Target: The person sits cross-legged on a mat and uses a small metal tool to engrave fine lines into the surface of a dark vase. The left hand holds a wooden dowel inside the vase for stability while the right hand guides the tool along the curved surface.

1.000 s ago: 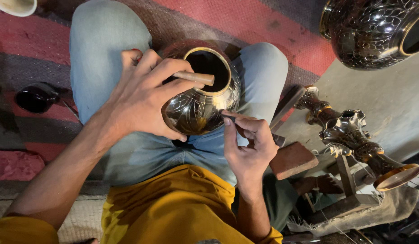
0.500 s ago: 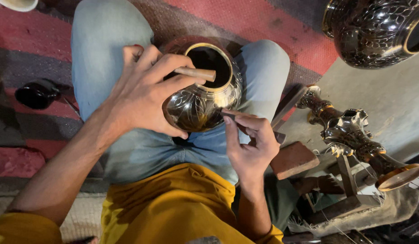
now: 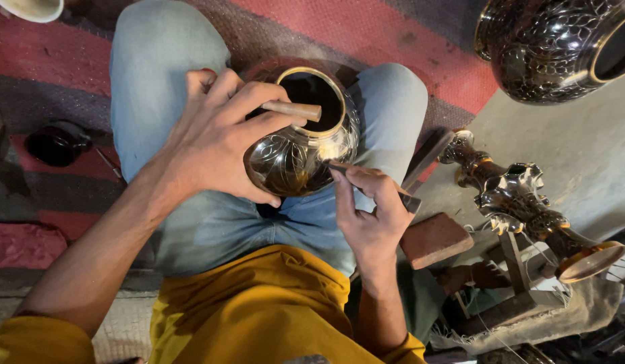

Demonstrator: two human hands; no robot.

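The left hand [image 3: 218, 138] wraps the round dark engraved metal pot with a brass rim [image 3: 302, 145], resting in the lap on the pale blue jeans [image 3: 157, 74]; a short wooden stick [image 3: 292, 110] lies between its fingers. At five o'clock of the pot, the right hand [image 3: 373, 212] pinches a thin dark engraving tool [image 3: 339, 168], tip seemingly touching the pot's wall.

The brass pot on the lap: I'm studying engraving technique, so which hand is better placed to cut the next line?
Probably the right hand: it pinches the engraving tool with its tip on the brass pot. The left hand is spread over the pot, steadying it.
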